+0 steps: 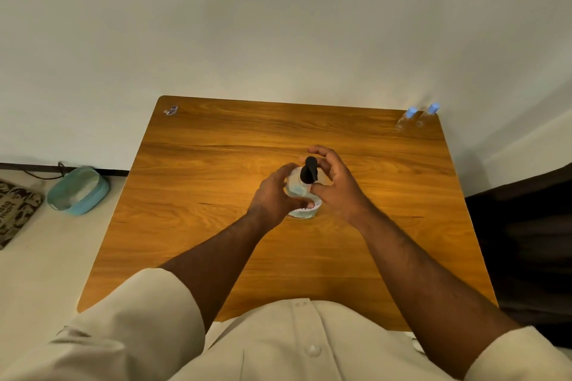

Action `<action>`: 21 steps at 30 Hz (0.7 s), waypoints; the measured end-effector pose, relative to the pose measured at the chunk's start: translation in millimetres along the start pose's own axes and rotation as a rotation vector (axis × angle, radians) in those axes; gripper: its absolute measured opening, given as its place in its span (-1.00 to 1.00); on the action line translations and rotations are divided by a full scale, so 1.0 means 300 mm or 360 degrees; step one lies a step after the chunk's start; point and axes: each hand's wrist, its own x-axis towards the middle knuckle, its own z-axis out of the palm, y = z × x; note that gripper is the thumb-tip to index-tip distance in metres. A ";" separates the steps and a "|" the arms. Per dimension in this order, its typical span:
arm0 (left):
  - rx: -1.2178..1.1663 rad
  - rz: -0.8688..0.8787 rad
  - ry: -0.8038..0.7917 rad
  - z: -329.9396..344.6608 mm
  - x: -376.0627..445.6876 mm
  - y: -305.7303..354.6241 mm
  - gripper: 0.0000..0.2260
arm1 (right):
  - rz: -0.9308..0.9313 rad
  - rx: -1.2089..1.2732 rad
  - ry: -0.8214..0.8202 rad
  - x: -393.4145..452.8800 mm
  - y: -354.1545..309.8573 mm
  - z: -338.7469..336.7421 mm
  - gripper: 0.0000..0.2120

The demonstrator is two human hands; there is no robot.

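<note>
A clear pump bottle [296, 189] with a white label and a black pump head [309, 171] stands upright in the middle of the wooden table [216, 164]. My left hand [275, 195] wraps round the bottle's body from the left. My right hand [334, 182] is at the bottle's right side, fingers curled over and around the black pump head, thumb against the bottle's shoulder. Most of the bottle's lower part is hidden by my hands.
Two small clear bottles with blue caps [418, 116] stand at the table's far right corner. A small wrapper-like item [170, 110] lies at the far left corner. On the floor to the left sits a teal basin [79, 190]. A dark seat [526, 226] stands at the right.
</note>
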 end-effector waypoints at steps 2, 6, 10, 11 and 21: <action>0.0011 -0.0022 -0.0002 -0.003 0.001 -0.004 -0.20 | -0.0006 -0.0146 -0.0033 0.008 -0.005 -0.003 -0.23; 0.0045 -0.0036 -0.0023 -0.012 0.002 -0.012 -0.15 | -0.0149 -0.0372 0.0192 0.015 -0.015 0.020 -0.32; 0.0070 -0.0031 -0.0022 -0.011 0.009 -0.009 -0.16 | -0.0022 -0.0032 -0.0030 -0.001 -0.024 -0.016 -0.23; 0.0069 -0.0025 -0.0016 -0.010 0.009 -0.010 -0.17 | 0.0004 -0.0040 -0.0051 0.000 -0.028 -0.012 -0.18; 0.0202 -0.0037 -0.0027 -0.010 0.013 -0.012 -0.15 | 0.0076 -0.0054 -0.0077 0.007 -0.041 -0.006 -0.11</action>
